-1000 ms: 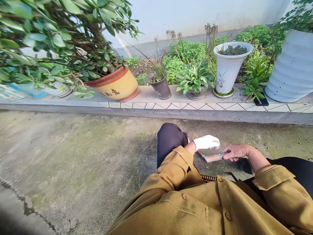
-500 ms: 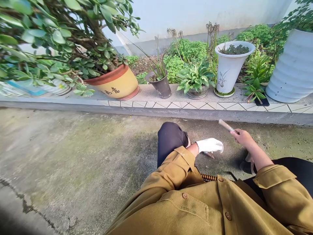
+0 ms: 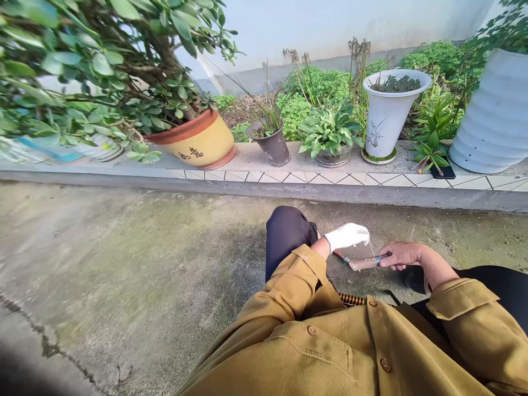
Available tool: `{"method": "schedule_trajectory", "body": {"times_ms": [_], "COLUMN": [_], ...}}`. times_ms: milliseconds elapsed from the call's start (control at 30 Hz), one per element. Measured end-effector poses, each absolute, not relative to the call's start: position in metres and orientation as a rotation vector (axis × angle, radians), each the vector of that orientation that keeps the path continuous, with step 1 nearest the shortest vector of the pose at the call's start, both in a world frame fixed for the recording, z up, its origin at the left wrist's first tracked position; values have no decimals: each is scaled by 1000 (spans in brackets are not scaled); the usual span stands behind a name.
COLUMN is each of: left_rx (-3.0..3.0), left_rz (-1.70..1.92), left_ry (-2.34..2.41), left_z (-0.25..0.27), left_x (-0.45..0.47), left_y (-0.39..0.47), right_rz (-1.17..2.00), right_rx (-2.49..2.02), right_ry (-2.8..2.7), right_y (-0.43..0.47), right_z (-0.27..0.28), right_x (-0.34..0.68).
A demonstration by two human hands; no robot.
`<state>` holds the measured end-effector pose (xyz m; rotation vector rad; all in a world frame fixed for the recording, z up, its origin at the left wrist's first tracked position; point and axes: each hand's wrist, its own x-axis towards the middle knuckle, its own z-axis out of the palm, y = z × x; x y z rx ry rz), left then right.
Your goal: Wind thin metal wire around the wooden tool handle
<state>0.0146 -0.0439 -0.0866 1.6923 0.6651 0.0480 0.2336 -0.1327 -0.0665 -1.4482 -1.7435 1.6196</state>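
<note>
My left hand, in a white glove, has its fingers closed on a thin pale string. The string runs taut down to a pale brown stick. My bare right hand grips this stick near its right end, beside a bluish wrapped band. At the stick's left end lies a reddish rod with a blue-green band, partly hidden under the gloved hand. Whether the rod and stick are joined, I cannot tell. Both hands are above the concrete ground, between my knees.
Along a tiled ledge stand a yellow pot, a small dark pot, a white pot and a tall ribbed white pot. A dark flat object lies by the ribbed pot. A crack crosses the concrete at left.
My right hand has swung the stick down and turned it, so it now points left beneath the gloved hand. My left hand has shifted slightly left and up.
</note>
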Motion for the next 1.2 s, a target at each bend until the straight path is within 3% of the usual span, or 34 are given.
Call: {"method": "schedule_trajectory", "body": {"times_ms": [167,367,600,800,933,1000,1200], "left_rx": [1654,1580,1587,1617,1661,1645,1540], "left_rz": [116,-7,28,-15,6,63,68], "left_ry": [712,679,757,696,624,621,565], "left_z": [-99,-87,-71,-74,-82,-88,-94], "left_x": [20,15,-2,10,12,12,17], "left_y": [-45,-57,-65,-57,-43,-39,-46], "right_rz": [1656,1328,870,1373,2099,2257,1621], "right_rx": [-1379,-1546,-2398,-2207,-1635,-1343,-1361], "right_ry": [-1524,-964,-1702,-2082,-1952,-1804,-1199], "right_y": [-128,-117,-108,-120,-130,-133,-131], "right_z": [-53,-76,-106,-110,-93,-78,-54], "right_x": [251,265,261,231,222,230,265]}}
